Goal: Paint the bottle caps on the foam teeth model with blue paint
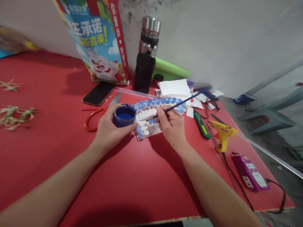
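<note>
A small jar of blue paint (pixel 124 116) is held in my left hand (pixel 109 123), its fingers and thumb wrapped round the sides. My right hand (pixel 171 126) pinches a thin dark blue paintbrush (pixel 181 103), with the bristle end pointing down and left. Beneath both hands lies a white craft piece (pixel 145 114) with rows of small round discs and a strip of white slats in the middle. Many discs on the far edge are blue and white, while several near ones are plain white. The brush tip is close to the near discs; whether it touches them I cannot tell.
Orange-handled scissors (pixel 91 121) and a phone (pixel 98 93) lie left of the jar. Behind stand a printed bag (pixel 101 47) and a metal bottle (pixel 150 34). To the right are a green utility knife (pixel 202 125), a yellow glue gun (pixel 222 134) and a purple power strip (pixel 250 173) with cords.
</note>
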A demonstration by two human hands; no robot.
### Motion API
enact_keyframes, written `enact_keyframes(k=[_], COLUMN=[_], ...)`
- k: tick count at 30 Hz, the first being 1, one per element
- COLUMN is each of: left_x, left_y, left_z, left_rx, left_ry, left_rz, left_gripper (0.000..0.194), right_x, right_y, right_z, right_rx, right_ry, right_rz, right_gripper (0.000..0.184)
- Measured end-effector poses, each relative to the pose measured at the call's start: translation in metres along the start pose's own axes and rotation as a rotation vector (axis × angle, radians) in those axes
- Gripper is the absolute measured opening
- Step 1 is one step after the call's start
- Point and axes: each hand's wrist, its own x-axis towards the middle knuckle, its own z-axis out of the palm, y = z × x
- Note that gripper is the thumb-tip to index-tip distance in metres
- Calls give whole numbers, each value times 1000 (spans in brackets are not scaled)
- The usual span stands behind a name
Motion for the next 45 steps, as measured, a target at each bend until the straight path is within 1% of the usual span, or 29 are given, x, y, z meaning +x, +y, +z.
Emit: enact_keyframes(k=[5, 9, 15, 23, 34, 40, 45], left_x=[-2, -3, -2, -2, -2, -2, -3], left_y=[3, 6, 4, 4, 5, 4, 4], left_z=[0, -1, 0, -1, -2, -1, -1], left_rx=[18, 14, 0, -10, -7, -1, 1], left_ry=[8, -7, 11, 3, 10, 10, 10], left_rz=[24, 31, 32, 37, 36, 35, 33], left_gripper=[59, 55, 61, 58, 61, 62, 60], right_x=[-1, -1, -2, -3, -2, -2, 0], right_y=[1, 1, 2, 0, 0, 2, 4], right_z=[1, 0, 1, 2, 3, -1, -6], right_rx=[-28, -37, -19, -41, -55, -134, -138], right_ry=[-15, -16, -20, -34, -46, -45, -24], right_rz=[-2, -11, 0, 1, -3, -4, 4], right_gripper=[32, 30, 29, 30, 32, 30, 31])
